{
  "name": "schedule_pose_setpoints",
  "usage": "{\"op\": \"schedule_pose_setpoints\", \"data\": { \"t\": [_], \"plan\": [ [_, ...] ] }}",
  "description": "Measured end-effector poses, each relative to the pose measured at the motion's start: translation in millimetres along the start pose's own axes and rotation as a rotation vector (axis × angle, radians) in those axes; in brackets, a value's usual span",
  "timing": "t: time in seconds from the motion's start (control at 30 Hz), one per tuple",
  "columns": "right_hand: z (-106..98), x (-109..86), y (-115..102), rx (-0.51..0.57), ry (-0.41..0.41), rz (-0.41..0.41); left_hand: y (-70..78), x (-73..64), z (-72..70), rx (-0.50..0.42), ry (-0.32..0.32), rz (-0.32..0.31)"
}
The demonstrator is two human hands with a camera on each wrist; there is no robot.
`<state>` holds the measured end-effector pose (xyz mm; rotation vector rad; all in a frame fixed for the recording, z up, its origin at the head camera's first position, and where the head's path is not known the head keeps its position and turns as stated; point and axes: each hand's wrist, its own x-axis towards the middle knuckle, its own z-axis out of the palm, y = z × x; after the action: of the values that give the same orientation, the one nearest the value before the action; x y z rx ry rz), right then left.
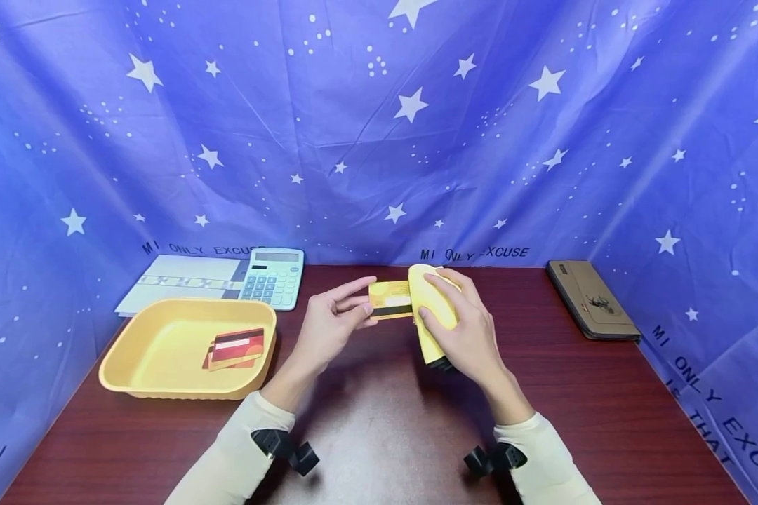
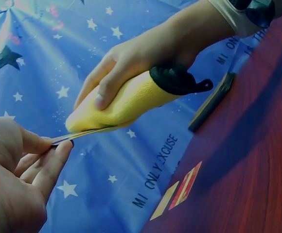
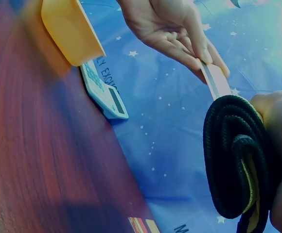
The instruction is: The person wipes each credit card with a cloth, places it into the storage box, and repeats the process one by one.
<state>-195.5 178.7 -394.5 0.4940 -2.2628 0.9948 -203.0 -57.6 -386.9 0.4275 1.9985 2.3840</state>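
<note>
My left hand (image 1: 331,322) pinches one end of a gold bank card (image 1: 391,299) with a dark stripe, thumb against fingers. The card's other end runs under a folded yellow cloth (image 1: 434,312) with black edging, which my right hand (image 1: 470,326) grips. In the left wrist view the card (image 2: 78,136) is seen nearly edge-on, with the cloth (image 2: 131,99) pressed against it. From the right wrist, the cloth's black-trimmed folds (image 3: 236,155) face the camera, and the cloth hides the card's far end. Both hands are raised above the table.
A yellow basin (image 1: 164,344) at the left holds red and gold cards (image 1: 236,348). Behind it are a light blue calculator (image 1: 271,279) and a white notebook (image 1: 189,270). A brown wallet (image 1: 592,300) lies at the right. More cards (image 2: 185,185) lie on the table near the curtain.
</note>
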Motion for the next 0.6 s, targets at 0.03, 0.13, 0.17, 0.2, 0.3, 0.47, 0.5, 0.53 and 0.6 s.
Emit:
{"op": "schedule_pose_setpoints", "data": {
  "t": [0.03,0.13,0.17,0.2,0.3,0.47,0.5,0.53,0.6],
  "plan": [
    [-1.1,0.4,0.9,-0.002,0.003,0.009,1.4,0.1,-0.9,0.006,0.004,0.002],
    [-3.9,1.3,3.6,0.001,0.015,0.033,7.5,-0.3,-4.4,0.021,0.018,0.017],
    [-4.6,1.8,4.4,0.001,0.019,0.035,10.1,-0.7,-6.0,0.028,0.024,0.026],
    [-5.3,2.4,5.3,0.001,0.022,0.038,12.8,-1.2,-8.0,0.033,0.029,0.036],
    [-6.9,3.7,7.1,0.005,0.028,0.041,20.6,-3.4,-17.2,0.055,0.045,0.058],
    [-8.1,3.8,9.1,0.004,0.021,0.058,28.0,-10.4,-44.4,0.133,0.072,0.042],
    [-8.0,3.5,9.7,0.001,0.018,0.061,29.0,-12.3,-51.1,0.156,0.079,0.034],
    [-8.0,3.1,10.3,-0.003,0.016,0.063,30.3,-14.5,-57.9,0.18,0.085,0.026],
    [-7.8,2.5,11.6,-0.012,0.014,0.065,33.1,-18.7,-71.6,0.23,0.094,0.015]
  ]
}}
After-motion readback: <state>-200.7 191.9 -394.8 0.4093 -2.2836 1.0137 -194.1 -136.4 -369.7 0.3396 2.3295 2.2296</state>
